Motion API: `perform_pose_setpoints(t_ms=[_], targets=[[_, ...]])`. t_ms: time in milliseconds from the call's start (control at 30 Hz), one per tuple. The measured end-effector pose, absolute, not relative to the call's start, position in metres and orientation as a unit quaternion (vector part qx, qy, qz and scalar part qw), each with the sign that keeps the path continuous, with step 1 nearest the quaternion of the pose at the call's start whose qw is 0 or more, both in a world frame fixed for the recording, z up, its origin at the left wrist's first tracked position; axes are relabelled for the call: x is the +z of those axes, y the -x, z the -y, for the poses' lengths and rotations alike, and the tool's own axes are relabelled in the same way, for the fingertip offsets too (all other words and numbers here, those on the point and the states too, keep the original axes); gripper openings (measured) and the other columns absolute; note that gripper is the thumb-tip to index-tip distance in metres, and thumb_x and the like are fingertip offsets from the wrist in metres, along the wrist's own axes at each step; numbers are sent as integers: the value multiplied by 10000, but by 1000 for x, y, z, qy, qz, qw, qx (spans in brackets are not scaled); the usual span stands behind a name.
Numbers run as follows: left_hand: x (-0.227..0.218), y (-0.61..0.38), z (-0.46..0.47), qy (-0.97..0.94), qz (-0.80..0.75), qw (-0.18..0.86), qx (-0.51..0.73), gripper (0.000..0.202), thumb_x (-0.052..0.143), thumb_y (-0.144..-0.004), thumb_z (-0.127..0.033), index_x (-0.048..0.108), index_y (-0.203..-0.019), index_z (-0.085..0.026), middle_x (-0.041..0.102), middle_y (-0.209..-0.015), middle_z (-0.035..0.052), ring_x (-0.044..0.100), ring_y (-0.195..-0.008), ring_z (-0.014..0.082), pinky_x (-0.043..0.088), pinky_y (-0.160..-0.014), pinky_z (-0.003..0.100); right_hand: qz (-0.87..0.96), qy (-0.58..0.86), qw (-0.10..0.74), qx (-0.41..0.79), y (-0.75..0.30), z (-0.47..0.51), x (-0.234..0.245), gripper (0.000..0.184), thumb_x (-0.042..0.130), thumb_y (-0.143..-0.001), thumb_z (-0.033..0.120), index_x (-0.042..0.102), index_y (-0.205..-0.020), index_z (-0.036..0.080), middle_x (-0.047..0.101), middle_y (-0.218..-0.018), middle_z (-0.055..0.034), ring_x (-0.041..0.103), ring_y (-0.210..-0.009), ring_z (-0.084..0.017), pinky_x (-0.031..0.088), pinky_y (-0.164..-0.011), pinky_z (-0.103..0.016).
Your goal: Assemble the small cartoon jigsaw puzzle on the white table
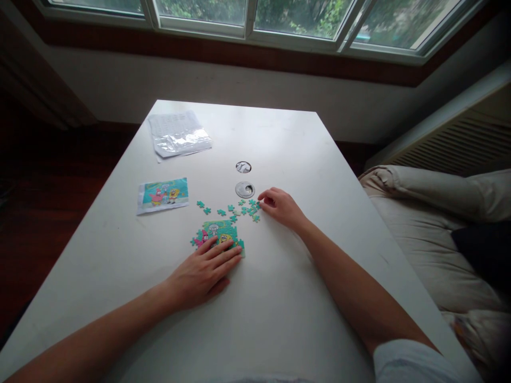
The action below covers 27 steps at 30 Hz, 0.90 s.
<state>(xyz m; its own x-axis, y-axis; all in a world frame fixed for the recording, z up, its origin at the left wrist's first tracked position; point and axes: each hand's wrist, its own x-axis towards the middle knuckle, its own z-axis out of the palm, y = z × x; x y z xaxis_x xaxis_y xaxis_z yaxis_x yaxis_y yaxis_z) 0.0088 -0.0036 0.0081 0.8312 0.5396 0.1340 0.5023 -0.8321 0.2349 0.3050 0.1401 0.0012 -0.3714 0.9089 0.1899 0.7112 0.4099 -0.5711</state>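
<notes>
A small, partly assembled cartoon jigsaw [219, 233] lies on the white table [279, 298]. My left hand [203, 272] rests flat just below it, fingers stretched out and fingertips touching its lower edge. Several loose teal puzzle pieces [235, 209] are scattered above the jigsaw. My right hand [280, 206] reaches to the right end of that scatter, its fingers curled and pinched at a piece there. The colourful reference picture [163, 194] lies to the left.
A clear plastic bag with paper [178, 134] lies at the far left of the table. Two round cable grommets [244, 178] sit in the tabletop centre. A cushioned seat [439, 234] stands right of the table. Windows run along the back wall.
</notes>
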Motion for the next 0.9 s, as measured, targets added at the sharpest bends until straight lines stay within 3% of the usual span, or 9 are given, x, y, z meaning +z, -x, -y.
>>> perform_pose_setpoints(t_ms=[133,400,600,900], targets=[[9,-10,7,-952,-282,87,86,524,447,-1028,-325,397,-1537,-211,396,-1598,30,306,-1499,256,93,-1273,455,821,497,217,179,-307,-139,4,114,687,-855,268,710,-961,232,559,-816,-23,521,-810,-189,413,-766,-301],[11,-13,8,-950,-288,87,84,532,467,-1018,-337,409,-1530,-209,426,-1580,63,336,-1479,268,191,-1251,470,832,482,211,175,-303,-138,1,72,664,-859,224,676,-930,221,571,-893,-43,531,-878,-207,426,-817,-316],[10,-12,8,-951,-283,85,87,511,461,-1019,-334,437,-1511,-202,439,-1570,71,360,-1464,272,200,-1247,475,835,475,205,188,-302,-136,4,158,649,-883,220,685,-1036,232,572,-914,-43,537,-889,-203,424,-837,-315],[10,-13,7,-949,-283,92,101,497,473,-1011,-312,456,-1494,-195,482,-1539,77,385,-1447,274,224,-1238,474,851,457,156,207,-306,-139,9,132,700,-854,268,651,-963,211,578,-915,-47,533,-876,-202,409,-819,-305]])
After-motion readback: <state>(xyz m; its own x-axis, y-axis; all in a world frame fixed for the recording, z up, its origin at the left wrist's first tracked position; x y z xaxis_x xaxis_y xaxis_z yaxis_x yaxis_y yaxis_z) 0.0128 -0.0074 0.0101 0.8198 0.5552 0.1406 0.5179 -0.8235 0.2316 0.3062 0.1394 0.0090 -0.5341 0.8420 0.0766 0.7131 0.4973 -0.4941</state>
